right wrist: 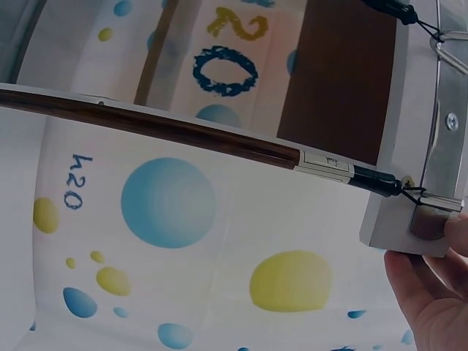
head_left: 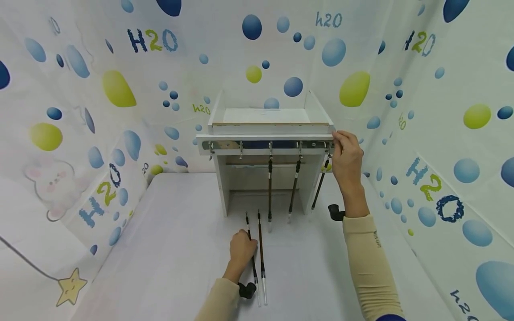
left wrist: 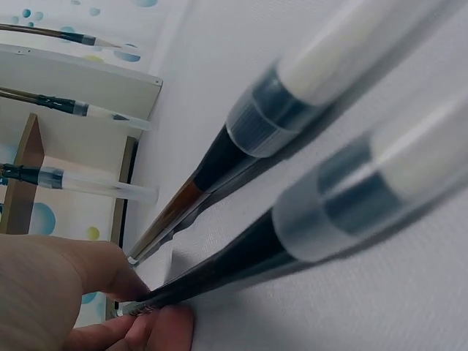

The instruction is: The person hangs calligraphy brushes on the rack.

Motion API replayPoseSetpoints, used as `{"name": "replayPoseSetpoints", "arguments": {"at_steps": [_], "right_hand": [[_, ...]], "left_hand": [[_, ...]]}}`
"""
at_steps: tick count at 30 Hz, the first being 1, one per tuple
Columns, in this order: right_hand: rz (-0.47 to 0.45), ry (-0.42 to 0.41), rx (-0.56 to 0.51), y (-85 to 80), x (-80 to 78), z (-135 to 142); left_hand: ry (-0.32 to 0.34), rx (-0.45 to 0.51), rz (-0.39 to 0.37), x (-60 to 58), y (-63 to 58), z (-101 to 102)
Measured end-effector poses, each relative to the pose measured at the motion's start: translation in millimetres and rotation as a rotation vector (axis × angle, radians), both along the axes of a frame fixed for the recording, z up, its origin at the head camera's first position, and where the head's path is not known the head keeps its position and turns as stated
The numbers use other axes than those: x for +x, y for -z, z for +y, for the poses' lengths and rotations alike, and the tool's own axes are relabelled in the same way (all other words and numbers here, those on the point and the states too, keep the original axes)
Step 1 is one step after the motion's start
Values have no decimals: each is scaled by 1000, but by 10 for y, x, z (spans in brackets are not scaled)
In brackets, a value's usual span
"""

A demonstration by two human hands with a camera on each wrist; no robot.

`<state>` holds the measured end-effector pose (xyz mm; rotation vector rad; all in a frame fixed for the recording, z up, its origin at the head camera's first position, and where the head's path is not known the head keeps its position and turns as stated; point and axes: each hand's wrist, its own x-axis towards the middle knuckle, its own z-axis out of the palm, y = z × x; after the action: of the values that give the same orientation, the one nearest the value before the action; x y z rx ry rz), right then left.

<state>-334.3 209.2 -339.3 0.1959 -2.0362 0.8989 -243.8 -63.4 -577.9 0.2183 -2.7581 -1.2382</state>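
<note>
My left hand (head_left: 242,249) pinches a calligraphy brush (left wrist: 238,256) between thumb and fingers, low over the white tabletop. A second brush (head_left: 262,254) lies beside it, almost parallel. Both have clear caps over their pale bristles, pointing toward me. At the right end of a white wooden rack, my right hand (head_left: 347,154) grips the end of the hook rail (head_left: 257,145). Close by that hand, a brown brush (right wrist: 183,131) hangs by its cord loop from the end hook (right wrist: 442,202). Two more brushes, a middle one (head_left: 270,191) and another (head_left: 295,187), hang from neighbouring hooks.
Two hooks at the rail's left, the outer hook (head_left: 210,150) and the inner hook (head_left: 241,149), carry no brush. The rack's side panel (head_left: 222,187) stands on the white tabletop (head_left: 176,232). A patterned sheet (head_left: 192,58) surrounds the table behind and at both sides.
</note>
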Motion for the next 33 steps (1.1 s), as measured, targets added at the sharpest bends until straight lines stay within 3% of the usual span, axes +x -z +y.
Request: {"name": "replayPoseSetpoints", "arguments": {"at_steps": [6, 13, 21, 33], "right_hand": [[-26, 7, -4, -7, 16, -11], [-40, -2, -23, -17, 34, -19], [-22, -11, -22, -9, 21, -13], [-30, -7, -24, -16, 21, -13]], "left_hand": [[-12, 52, 34, 25, -34, -28], [-54, 74, 105, 13, -182, -55], [-67, 113, 163, 3, -519, -43], [-24, 74, 360, 120, -996, -27]]}}
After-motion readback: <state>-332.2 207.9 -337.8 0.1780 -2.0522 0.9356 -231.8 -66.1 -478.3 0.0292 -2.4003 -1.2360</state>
